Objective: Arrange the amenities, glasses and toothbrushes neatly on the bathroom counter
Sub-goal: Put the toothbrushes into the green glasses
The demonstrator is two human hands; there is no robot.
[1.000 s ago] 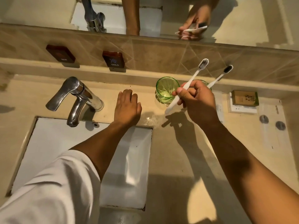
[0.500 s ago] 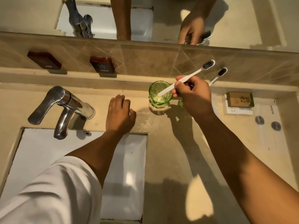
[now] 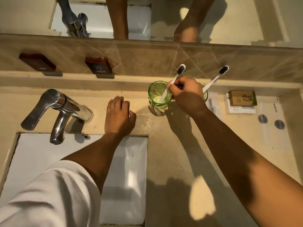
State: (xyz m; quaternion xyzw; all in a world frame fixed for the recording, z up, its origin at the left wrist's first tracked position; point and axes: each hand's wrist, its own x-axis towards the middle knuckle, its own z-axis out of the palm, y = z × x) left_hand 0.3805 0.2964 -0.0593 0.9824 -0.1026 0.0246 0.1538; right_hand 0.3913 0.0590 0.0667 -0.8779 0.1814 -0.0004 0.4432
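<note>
Your right hand (image 3: 186,97) has its fingers curled, pinching the white plastic toothbrush with dark bristles (image 3: 173,83) at mid-handle. The handle's lower end sits inside the green transparent drinking glass (image 3: 158,95), near its bottom; the bristle head rises tilted up and to the right, above the rim. The glass stands upright on the beige stone desk (image 3: 172,153), just left of your knuckles.

Behind your right hand, a second green glass (image 3: 205,95) shows only as a sliver of rim at your wrist's far side. A second white toothbrush with dark bristles (image 3: 216,77) leans out of it, head up and to the right.

Your left hand (image 3: 118,116) lies palm down on the desk, fingers loosely bent and holding nothing, between the chrome single-lever faucet (image 3: 55,110) and the first glass, apart from both.

Further right: a small brown cardboard box (image 3: 242,98) resting on a flat white packet (image 3: 240,109); beyond these, two long clear-wrapped sachets (image 3: 270,123) lie flat, side by side.

At the back, two dark plaques reading HOT (image 3: 37,62) and COLD (image 3: 98,65) sit on the tiled ledge, below the mirror (image 3: 164,17).
</note>
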